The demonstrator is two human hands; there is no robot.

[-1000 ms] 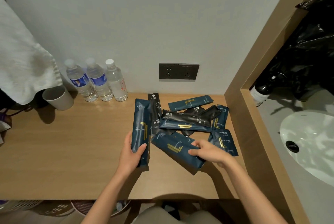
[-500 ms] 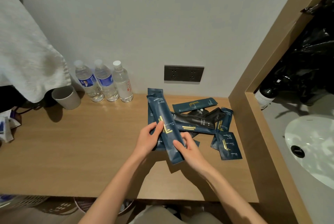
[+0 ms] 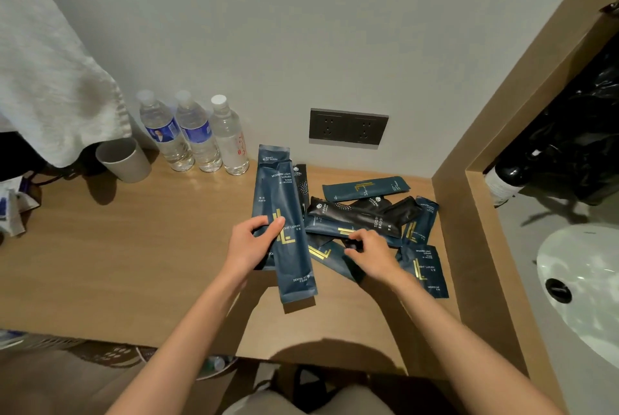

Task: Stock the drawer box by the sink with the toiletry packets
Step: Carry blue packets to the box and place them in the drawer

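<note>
The left hand [image 3: 254, 245] grips two long navy packets [image 3: 288, 213] over the wooden table [image 3: 134, 264]. The right hand [image 3: 370, 252], fingers curled, pinches into the pile of packets [image 3: 361, 213] alongside.

Reaches forward with both arms, bare, from bottom edge of view. Angles left forearm [image 3: 187, 331] up and rightward, right forearm [image 3: 445, 331] up and leftward, converging. Grips long navy packets [image 3: 288, 200] with left hand [image 3: 253, 247]: thumb across front, fingers curled round left edge. Holds right hand [image 3: 373, 253] palm down, fingers curled onto packet pile [image 3: 361, 213]; cannot tell whether pinching anything.
</note>
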